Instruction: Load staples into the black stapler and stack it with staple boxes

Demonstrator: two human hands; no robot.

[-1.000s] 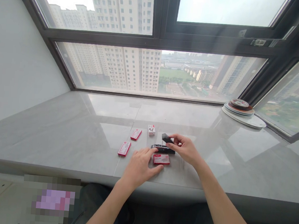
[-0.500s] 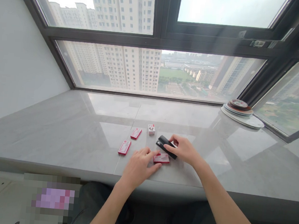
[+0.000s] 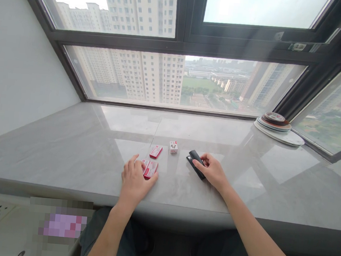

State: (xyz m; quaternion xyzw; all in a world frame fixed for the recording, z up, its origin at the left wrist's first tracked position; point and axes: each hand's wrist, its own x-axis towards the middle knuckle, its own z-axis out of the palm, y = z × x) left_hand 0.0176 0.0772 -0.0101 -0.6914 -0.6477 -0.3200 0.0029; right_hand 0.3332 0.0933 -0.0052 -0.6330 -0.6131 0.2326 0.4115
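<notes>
My right hand [image 3: 213,172] grips a black stapler [image 3: 196,165], thumb on the near side and fingers on the far side. My left hand [image 3: 136,182] has its thumb and a finger around a small red-and-white staple box [image 3: 151,170], its other fingers stretched out to the left. This box lies right beside a second like box [image 3: 144,165], partly hidden by my fingers. Just behind them a third flat red-and-white box [image 3: 156,152] lies at a slant. A small white cube-shaped box [image 3: 173,147] with a dark print stands further right.
A stack of plates [image 3: 274,125] sits in the far right corner by the window. The grey marble sill [image 3: 67,147] runs from the left wall to the right, its front edge above my legs. A pixelated purple patch [image 3: 63,225] shows at the lower left.
My left hand has moved left with the staple box, from beside the stapler to the left-hand box. My right hand and the stapler have shifted slightly right and away from me.
</notes>
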